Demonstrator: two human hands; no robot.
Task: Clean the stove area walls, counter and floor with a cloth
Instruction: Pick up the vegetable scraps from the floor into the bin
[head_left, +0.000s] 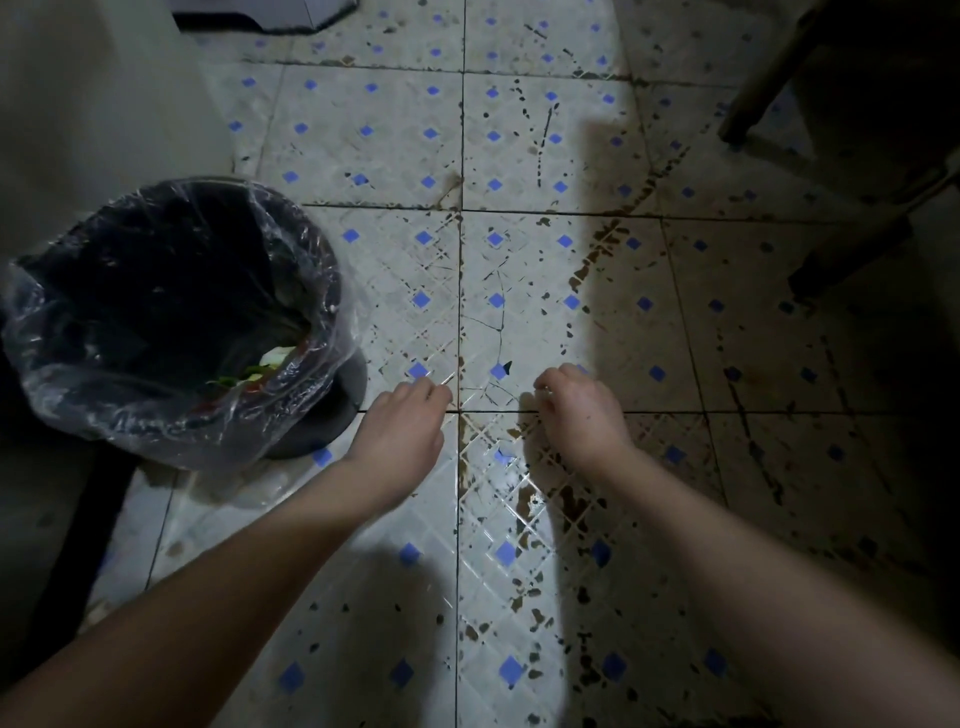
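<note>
1. Round dark waste bin (347, 387), left of frame, standing upright.
2. Clear plastic liner (156, 410), draped over the bin's rim.
3. Food scraps (260, 371) inside the liner: green, white and red.
4. Dark wooden furniture legs (763, 88), upper right; possibly a chair.

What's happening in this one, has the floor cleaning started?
A person bends over a tiled floor. The left hand and right hand are both low over the tiles with fingers curled. No cloth shows, and it is unclear whether they pinch something thin and clear. A bin lined with a clear bag stands left of the left hand. Brown stains cover the tiles, so the floor is still dirty.
</note>
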